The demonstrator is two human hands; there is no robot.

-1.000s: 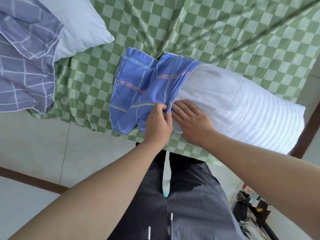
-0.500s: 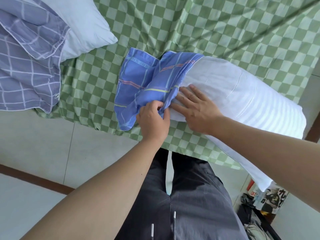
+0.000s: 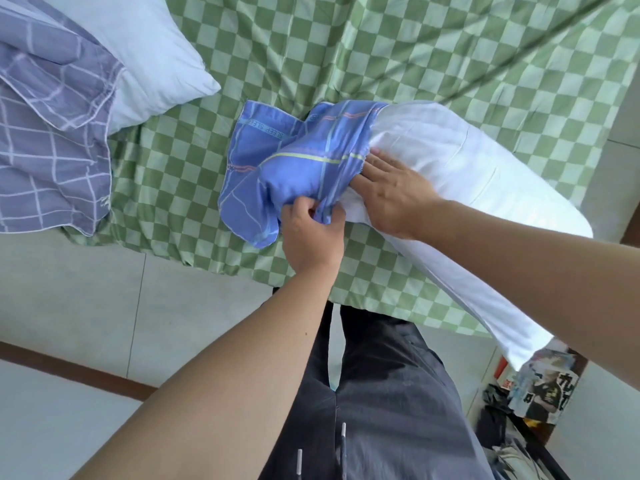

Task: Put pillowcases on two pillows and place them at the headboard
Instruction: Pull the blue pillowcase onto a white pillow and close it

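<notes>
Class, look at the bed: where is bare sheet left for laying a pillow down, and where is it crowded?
Bare sheet runs along the far side, beyond the blue pillowcase and white pillow. A narrower strip lies between the blue pillowcase and the left pillow. The near edge is crowded: both hands, left and right, work there.

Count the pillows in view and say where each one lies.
2. One white pillow lies at the bed's near edge, partly inside the blue pillowcase; another pillow lies upper left, partly in a purple case.
</notes>
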